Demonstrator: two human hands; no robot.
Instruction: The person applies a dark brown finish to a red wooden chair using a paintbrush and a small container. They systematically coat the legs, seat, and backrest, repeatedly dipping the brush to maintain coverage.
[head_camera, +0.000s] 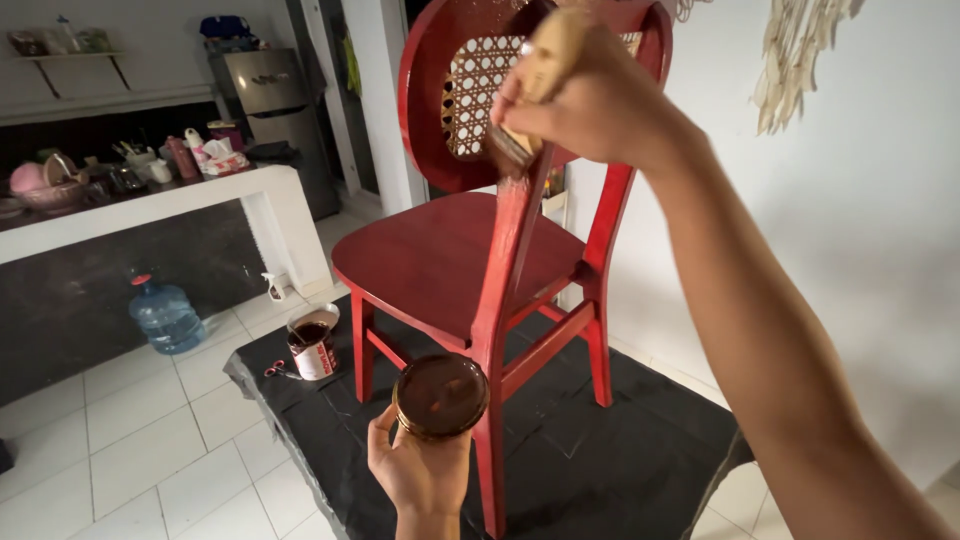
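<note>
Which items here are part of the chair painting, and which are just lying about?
In use: paintbrush in right hand; small tin in left hand; red chair; open paint can; black floor sheet.

Lying about: water jug; spray bottle; counter clutter.

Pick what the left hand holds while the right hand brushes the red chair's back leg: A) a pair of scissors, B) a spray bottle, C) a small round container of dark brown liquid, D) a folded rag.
C: the left hand grips a small round container filled with dark brown liquid, held low beside the chair, while the right hand presses a brush to the upright.
</note>
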